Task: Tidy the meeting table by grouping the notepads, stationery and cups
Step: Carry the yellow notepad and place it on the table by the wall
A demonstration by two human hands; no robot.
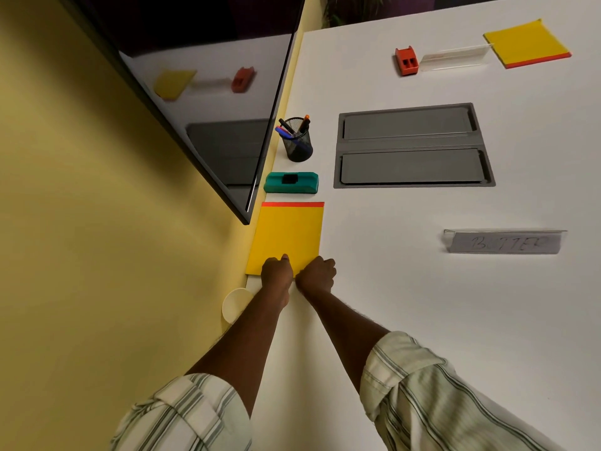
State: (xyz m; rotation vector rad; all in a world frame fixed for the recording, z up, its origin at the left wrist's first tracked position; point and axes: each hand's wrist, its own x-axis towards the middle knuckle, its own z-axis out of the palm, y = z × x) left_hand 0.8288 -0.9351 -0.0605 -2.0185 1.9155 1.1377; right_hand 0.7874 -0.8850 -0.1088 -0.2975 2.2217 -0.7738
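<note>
Big white table under me, dark screen on the wall at ten o'clock, grey hatch sunk into the top at one o'clock.

Both arms are out nearly straight, sleeves rolled above the elbow, converging on the pad. It lies flat at twelve o'clock from my hands, red strip at the far end, its left edge along the wall side of the table. I judge it light, and stiff enough to slide or lift in one piece. The smooth cover may slip under a flat palm, so the near edge and corners look like the place to hold it.

The far pad sits well apart at two o'clock. Beyond my pad at twelve come the eraser, then the pot of pens. The cup is at eight o'clock of my left wrist, half hidden by the forearm.

My left hand is knuckles up on the near edge, thumb laid on the cover and fingers curled, pinching the pad. My right hand is curled tight over the near right corner. Whether it actually has the corner, I can't tell.
</note>
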